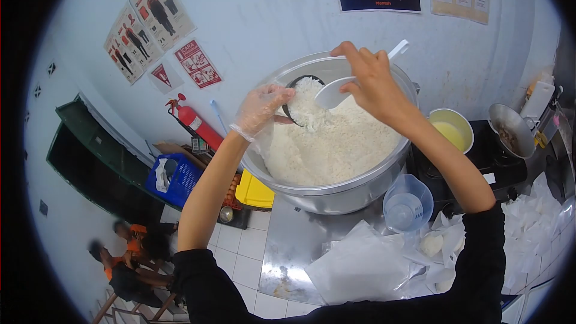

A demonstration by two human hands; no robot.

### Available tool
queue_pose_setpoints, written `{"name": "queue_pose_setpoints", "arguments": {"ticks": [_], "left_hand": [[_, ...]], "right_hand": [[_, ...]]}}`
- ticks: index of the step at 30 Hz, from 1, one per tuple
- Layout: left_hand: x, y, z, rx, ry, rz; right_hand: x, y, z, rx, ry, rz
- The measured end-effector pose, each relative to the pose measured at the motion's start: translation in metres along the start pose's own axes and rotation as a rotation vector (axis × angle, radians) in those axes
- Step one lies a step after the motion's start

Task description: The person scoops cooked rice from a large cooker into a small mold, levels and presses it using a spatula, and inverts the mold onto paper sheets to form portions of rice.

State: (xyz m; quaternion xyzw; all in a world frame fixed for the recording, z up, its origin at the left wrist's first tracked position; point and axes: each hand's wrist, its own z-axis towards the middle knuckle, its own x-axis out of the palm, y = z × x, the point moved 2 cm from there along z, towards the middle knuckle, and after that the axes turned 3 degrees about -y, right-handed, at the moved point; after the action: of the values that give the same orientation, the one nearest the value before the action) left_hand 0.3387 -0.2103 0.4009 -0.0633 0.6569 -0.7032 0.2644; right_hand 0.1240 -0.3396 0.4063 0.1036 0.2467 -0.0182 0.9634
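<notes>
My left hand (pixel 259 109), in a clear plastic glove, is closed around a small black bowl (pixel 290 119) tilted over the big pot. White rice (pixel 309 101) fills the bowl. In my bare right hand (pixel 375 81) is a white rice paddle (pixel 333 92); its blade touches the rice at the bowl's mouth, and its handle sticks out past my fingers. Below both hands stands a large silver metal pot (pixel 336 203) holding a broad heap of cooked rice (pixel 342 150). My fingers partly hide the bowl's outer side.
A clear measuring jug (pixel 408 204) and stacked white paper sheets (pixel 357 267) lie on the steel table (pixel 288 249). At right are a stove (pixel 480 171), a pot of yellow liquid (pixel 451 135) and a wok (pixel 510 132). Two people (pixel 135 249) sit at lower left, near a blue basket (pixel 183 177).
</notes>
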Motion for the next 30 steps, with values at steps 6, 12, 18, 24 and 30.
{"name": "queue_pose_setpoints", "arguments": {"ticks": [6, 12, 18, 24, 30], "left_hand": [[0.023, -0.009, 0.003, -0.111, -0.058, 0.224], [0.026, -0.001, 0.018, -0.187, -0.064, 0.348], [0.008, 0.019, 0.033, -0.083, -0.087, 0.368], [-0.029, 0.045, 0.045, -0.206, -0.122, 0.35], [0.011, 0.032, 0.015, -0.119, 0.011, -0.039]], "right_hand": [[0.009, 0.019, -0.005, 0.044, 0.058, 0.094], [0.021, 0.017, -0.017, -0.223, 0.091, -0.084], [0.032, 0.0, -0.04, -0.464, 0.251, -0.266], [-0.016, -0.034, -0.012, 0.026, 0.187, 0.001], [0.001, -0.033, -0.014, 0.265, 0.294, 0.567]]}}
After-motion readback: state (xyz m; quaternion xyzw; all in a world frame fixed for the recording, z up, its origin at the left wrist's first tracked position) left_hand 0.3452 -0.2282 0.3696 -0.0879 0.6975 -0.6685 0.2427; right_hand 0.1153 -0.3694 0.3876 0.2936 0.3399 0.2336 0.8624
